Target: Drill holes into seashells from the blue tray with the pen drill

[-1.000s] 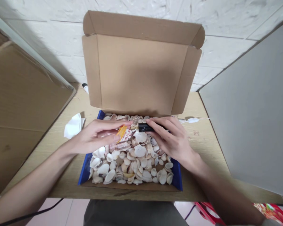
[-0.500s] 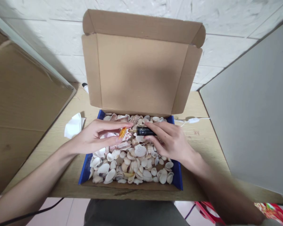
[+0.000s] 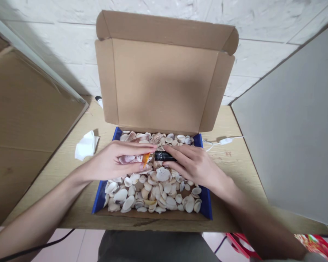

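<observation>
Above the open box of shells, my left hand [image 3: 106,162] pinches an orange seashell [image 3: 145,159] by its edges between thumb and fingers. The shell is turned nearly edge-on. My right hand [image 3: 198,163] is closed around a small black mini drill [image 3: 164,156] with a brass-coloured chuck, lying level and pointing left. The drill's tip meets or nearly meets the shell's face; contact is too small to make out. Beneath both hands, pale seashells [image 3: 153,187] fill the box, among them a white scallop shell [image 3: 163,174] with several small holes.
The cardboard lid [image 3: 166,83] stands up behind the blue-sided box [image 3: 207,203]. A crumpled white tissue [image 3: 86,145] lies left on the wooden table [image 3: 235,160]. A white inline switch on a cord [image 3: 225,141] lies right. Panels flank both sides.
The drill has shifted a little left and the orange shell slightly right, closing the gap between them. The shell is now turned more edge-on.
</observation>
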`<move>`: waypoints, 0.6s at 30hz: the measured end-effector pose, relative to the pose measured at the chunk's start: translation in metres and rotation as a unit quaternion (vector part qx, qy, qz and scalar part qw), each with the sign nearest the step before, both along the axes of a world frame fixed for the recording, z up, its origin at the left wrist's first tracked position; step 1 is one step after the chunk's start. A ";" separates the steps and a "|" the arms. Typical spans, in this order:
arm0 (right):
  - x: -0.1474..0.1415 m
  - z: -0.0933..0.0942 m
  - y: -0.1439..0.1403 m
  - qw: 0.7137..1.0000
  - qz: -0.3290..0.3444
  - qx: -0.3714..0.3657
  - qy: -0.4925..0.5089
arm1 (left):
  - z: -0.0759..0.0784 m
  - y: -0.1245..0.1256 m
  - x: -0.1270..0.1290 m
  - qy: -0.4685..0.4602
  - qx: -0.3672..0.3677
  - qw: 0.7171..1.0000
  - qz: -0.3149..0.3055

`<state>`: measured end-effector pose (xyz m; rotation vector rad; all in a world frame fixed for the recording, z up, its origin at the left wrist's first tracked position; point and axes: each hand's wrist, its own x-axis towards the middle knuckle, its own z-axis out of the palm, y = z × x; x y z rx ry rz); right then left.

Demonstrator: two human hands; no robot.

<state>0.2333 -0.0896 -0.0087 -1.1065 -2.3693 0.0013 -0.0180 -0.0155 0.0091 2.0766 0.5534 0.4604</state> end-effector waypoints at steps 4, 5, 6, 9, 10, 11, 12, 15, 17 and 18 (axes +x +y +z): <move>-0.001 0.002 0.000 1.000 -0.008 -0.003 -0.001 | 0.000 -0.001 0.000 0.006 -0.001 1.000 0.003; -0.001 0.002 0.000 1.000 -0.006 -0.001 0.001 | 0.000 -0.001 0.000 0.007 -0.002 1.000 0.003; -0.001 0.002 0.000 1.000 -0.004 0.003 0.004 | 0.000 -0.001 0.000 0.008 -0.001 1.000 0.004; 0.000 0.000 0.001 1.000 -0.006 0.013 0.013 | -0.001 0.000 -0.001 -0.012 0.020 1.000 0.011; 0.000 0.000 0.001 1.000 -0.010 0.015 0.015 | -0.001 0.001 -0.001 -0.021 0.022 0.999 0.019; 0.001 -0.001 0.001 1.000 -0.014 0.016 0.018 | -0.002 0.001 -0.001 -0.030 0.019 0.999 0.028; 0.001 -0.001 0.001 0.999 -0.019 0.017 0.021 | -0.002 0.001 -0.001 -0.038 0.009 0.998 0.040; 0.002 -0.001 0.002 0.999 -0.034 0.021 0.025 | -0.001 0.001 0.000 -0.051 -0.048 0.994 0.079; 0.001 0.000 0.002 0.998 -0.044 0.028 0.028 | 0.001 0.000 0.001 -0.060 -0.100 0.988 0.101; 0.001 0.000 0.003 0.998 -0.049 0.031 0.031 | 0.002 0.000 0.001 -0.063 -0.127 0.984 0.112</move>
